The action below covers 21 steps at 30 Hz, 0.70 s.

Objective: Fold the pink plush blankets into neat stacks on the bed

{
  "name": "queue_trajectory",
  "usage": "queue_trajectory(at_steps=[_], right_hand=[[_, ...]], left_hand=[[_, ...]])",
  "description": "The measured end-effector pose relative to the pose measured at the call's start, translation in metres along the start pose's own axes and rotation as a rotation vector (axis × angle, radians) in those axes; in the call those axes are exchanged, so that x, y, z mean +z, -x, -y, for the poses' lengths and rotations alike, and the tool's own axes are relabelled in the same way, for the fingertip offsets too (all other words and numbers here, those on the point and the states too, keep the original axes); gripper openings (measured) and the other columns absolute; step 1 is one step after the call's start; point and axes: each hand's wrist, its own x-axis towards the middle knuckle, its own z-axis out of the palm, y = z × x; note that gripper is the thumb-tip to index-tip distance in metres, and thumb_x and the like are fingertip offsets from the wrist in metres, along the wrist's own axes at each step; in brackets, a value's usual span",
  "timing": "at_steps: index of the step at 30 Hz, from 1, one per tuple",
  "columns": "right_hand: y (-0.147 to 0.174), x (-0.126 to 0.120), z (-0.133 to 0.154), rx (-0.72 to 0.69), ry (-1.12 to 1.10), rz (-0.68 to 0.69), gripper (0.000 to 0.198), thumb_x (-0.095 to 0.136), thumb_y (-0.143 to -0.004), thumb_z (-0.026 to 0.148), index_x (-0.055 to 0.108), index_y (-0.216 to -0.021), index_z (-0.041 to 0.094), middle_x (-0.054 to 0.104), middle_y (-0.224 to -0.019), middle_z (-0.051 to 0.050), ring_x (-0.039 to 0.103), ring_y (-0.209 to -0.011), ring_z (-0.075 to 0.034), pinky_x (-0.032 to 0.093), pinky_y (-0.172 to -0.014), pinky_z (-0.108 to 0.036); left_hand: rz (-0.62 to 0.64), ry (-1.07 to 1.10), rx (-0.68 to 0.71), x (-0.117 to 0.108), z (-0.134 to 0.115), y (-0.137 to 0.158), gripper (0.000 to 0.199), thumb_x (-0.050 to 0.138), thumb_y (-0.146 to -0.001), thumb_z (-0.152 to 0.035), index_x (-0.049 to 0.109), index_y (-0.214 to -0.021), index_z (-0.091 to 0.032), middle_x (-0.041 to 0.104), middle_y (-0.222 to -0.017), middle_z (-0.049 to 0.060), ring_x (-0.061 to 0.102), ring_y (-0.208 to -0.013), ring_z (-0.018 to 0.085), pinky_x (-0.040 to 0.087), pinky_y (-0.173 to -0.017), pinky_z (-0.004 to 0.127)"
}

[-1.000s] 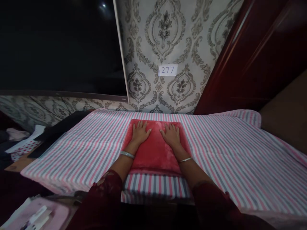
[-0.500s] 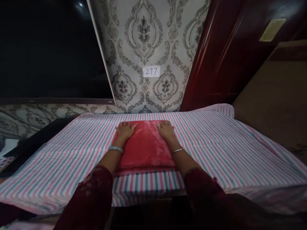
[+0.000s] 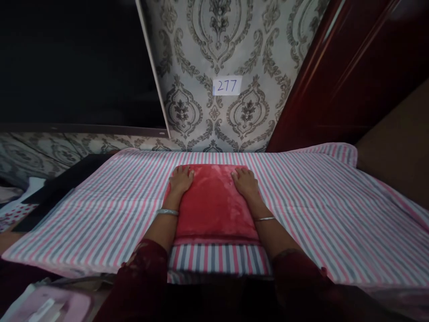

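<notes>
A folded red plush cloth [image 3: 214, 205], roughly square and flat, lies on a striped cloth [image 3: 301, 201] of pink, white and grey. My left hand [image 3: 181, 180] rests palm down on its far left corner, fingers stretched toward the far edge. On the far right corner lies my right hand [image 3: 245, 181], also palm down, with its fingers extended. Both hands touch the red cloth from above, apart from each other. A fold line runs along its near edge. Each wrist wears a bracelet.
Behind the striped surface is a patterned wall with a paper label [image 3: 227, 85] reading 277. A large dark screen [image 3: 77, 62] hangs at left. Dark red wooden panelling [image 3: 321, 89] and a brown panel [image 3: 398, 152] stand at right. A pink item [image 3: 63, 299] sits low at left.
The view has shifted, so the scene sits further right and appears closer. My hands stay on the far corners of the red cloth, with their fingers a little closer together.
</notes>
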Motion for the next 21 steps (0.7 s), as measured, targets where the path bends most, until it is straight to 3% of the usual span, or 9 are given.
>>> queue_trajectory(at_steps=[9,13,14,17,21], right_hand=[[0.003,-0.009,0.002,-0.024,-0.015,0.012,0.054,0.029,-0.105,0.046,0.053,-0.147,0.021,0.048,-0.151,-0.013,0.043,-0.136,-0.034,0.045,-0.106,-0.052],[0.011,-0.017,-0.010,-0.077,0.028,0.074,0.057,0.028,-0.104,0.043,0.050,-0.149,0.015,0.042,-0.156,-0.018,0.041,-0.139,-0.037,0.044,-0.106,-0.057],[0.018,-0.015,-0.017,-0.111,0.052,0.055,0.058,0.026,-0.103,0.043,0.050,-0.149,0.017,0.042,-0.157,-0.018,0.041,-0.140,-0.037,0.044,-0.105,-0.058],[0.050,0.004,-0.055,-0.413,0.085,-0.094,0.056,0.028,-0.101,0.043,0.049,-0.150,0.025,0.047,-0.154,-0.015,0.037,-0.144,-0.035,0.042,-0.107,-0.061],[0.093,0.038,-0.109,-0.698,0.069,-0.271,0.053,0.038,-0.095,0.038,0.055,-0.145,0.030,0.048,-0.153,-0.013,0.034,-0.147,-0.039,0.042,-0.106,-0.064]], left_hand=[[0.118,0.008,-0.016,-0.021,-0.006,0.008,0.061,0.027,-0.102,-0.046,0.037,-0.157,-0.021,0.031,-0.166,0.015,0.026,-0.153,0.032,0.037,-0.116,0.059],[0.136,0.000,-0.021,-0.041,-0.005,0.034,0.063,0.036,-0.100,-0.048,0.038,-0.157,-0.021,0.025,-0.168,0.015,0.025,-0.154,0.036,0.031,-0.119,0.060],[0.131,-0.002,-0.024,-0.044,-0.003,0.046,0.063,0.037,-0.100,-0.050,0.039,-0.157,-0.022,0.025,-0.169,0.014,0.024,-0.154,0.037,0.028,-0.120,0.060],[0.112,0.000,0.031,-0.042,0.006,0.091,0.067,0.037,-0.099,-0.057,0.036,-0.158,-0.026,0.024,-0.169,0.011,0.019,-0.156,0.037,0.022,-0.123,0.058],[0.108,0.023,0.117,-0.021,0.022,0.138,0.072,0.036,-0.098,-0.066,0.036,-0.159,-0.027,0.020,-0.170,0.012,0.008,-0.157,0.042,0.017,-0.122,0.066]])
